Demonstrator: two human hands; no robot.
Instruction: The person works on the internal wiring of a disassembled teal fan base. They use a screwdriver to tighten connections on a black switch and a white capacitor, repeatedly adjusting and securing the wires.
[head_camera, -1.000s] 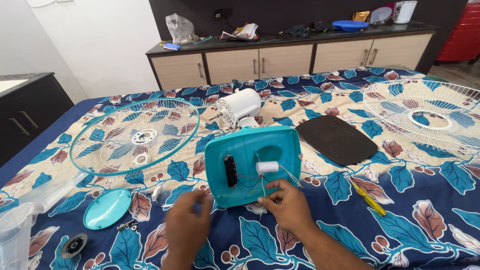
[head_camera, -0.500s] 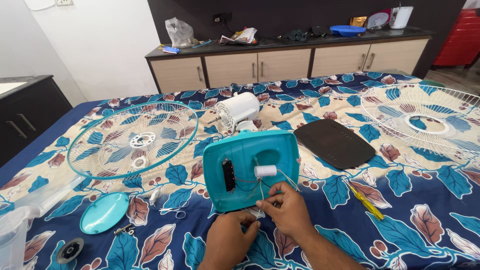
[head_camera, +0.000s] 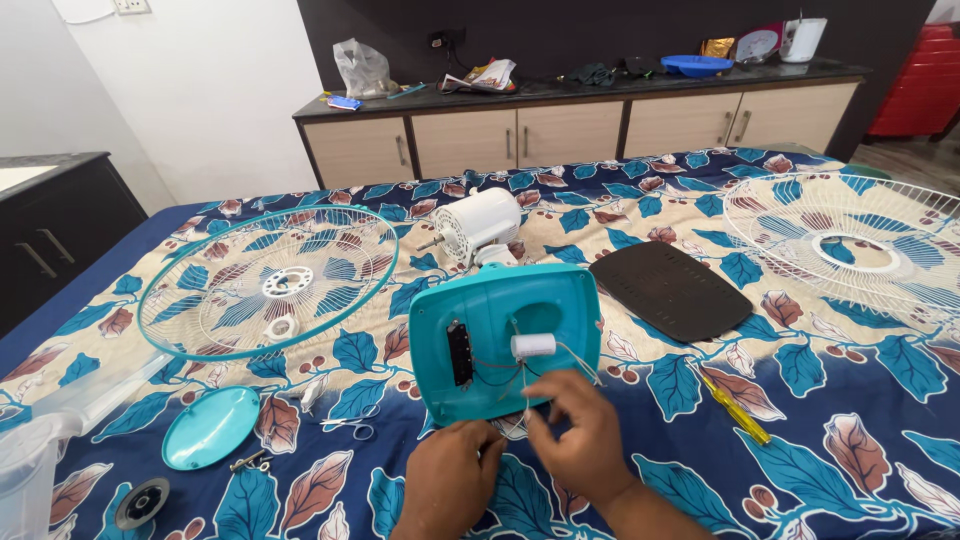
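A teal plastic fan base (head_camera: 505, 335) lies upside down on the leaf-print cloth, showing a white capacitor (head_camera: 533, 346), a black switch block (head_camera: 460, 353) and thin wires. Behind it lies the white fan motor (head_camera: 481, 224). My right hand (head_camera: 578, 435) sits at the base's near edge with its fingers pinched on the thin wires. My left hand (head_camera: 450, 476) rests beside it on the cloth, fingers curled, touching the base's near rim; whether it holds anything is hidden.
A teal-rimmed fan grill (head_camera: 266, 281) lies left, a white grill (head_camera: 850, 245) right. A black plate (head_camera: 670, 291) and a yellow screwdriver (head_camera: 733, 409) lie right of the base. A teal round cap (head_camera: 211, 427), scissors (head_camera: 350, 425) and screws lie left. Cabinets (head_camera: 560, 130) stand behind.
My left hand moved from the left of the base to my right hand at the near rim. My right hand stayed on the wires.
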